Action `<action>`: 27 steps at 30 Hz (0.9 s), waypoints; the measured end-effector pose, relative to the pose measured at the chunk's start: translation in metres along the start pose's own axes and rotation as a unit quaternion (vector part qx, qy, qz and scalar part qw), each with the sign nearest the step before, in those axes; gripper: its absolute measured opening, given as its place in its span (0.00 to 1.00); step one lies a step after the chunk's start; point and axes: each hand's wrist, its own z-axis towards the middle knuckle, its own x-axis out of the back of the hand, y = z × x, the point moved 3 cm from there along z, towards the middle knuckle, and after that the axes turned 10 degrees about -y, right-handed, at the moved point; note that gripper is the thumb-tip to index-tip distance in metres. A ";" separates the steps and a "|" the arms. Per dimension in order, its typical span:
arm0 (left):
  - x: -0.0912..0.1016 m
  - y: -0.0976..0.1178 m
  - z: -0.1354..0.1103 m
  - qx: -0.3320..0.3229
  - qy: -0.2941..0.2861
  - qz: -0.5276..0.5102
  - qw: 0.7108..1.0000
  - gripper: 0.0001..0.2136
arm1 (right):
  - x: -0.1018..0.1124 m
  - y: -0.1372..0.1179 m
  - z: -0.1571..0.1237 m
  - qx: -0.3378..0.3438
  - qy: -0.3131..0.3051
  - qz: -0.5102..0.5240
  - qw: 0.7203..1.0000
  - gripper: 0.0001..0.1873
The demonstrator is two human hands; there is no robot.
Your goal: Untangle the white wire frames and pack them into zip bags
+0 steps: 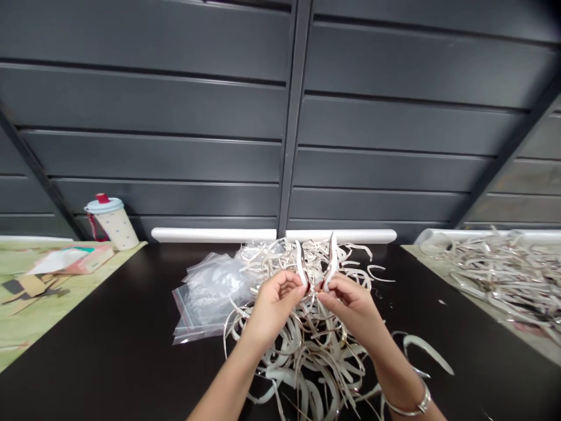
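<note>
One curved white strip (300, 264) pinched upright in the left hand (276, 307), a second strip (332, 263) clamped the same way in the right hand (350, 307), fingers closed on each; both above one tangled, uncountable heap of strips (307, 356) on a black table (109, 362), just beside clear zip bags (210, 292)

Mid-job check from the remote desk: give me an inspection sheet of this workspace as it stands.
Surface: dark tabletop, a few small scraps on its right side.
Job's things: white curved strips heaped centrally; clear zip bags beside them on the left.
Clutter: patterned cup with red-topped lid; paper and card on a printed mat.
Hands: left hand and right hand each pinch a white strip, close together.
Cables: nothing seen.
Surroundings: grey slatted wall; more strips piled at right.
</note>
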 end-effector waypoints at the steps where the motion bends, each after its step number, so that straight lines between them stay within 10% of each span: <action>1: -0.001 -0.001 0.000 0.004 -0.005 -0.001 1.000 0.07 | -0.001 0.000 -0.001 0.007 0.000 -0.017 1.000 0.10; 19: 0.005 0.002 -0.002 -0.019 0.042 0.139 0.989 0.05 | 0.006 -0.007 -0.005 0.050 -0.013 -0.160 0.986 0.10; 23: 0.007 0.012 -0.003 -0.090 0.033 0.359 0.928 0.05 | 0.016 -0.005 -0.006 0.048 0.087 -0.150 0.984 0.05; 27: 0.000 0.014 -0.005 -0.129 -0.046 0.498 0.857 0.11 | 0.010 -0.008 -0.005 0.088 0.006 -0.149 0.985 0.05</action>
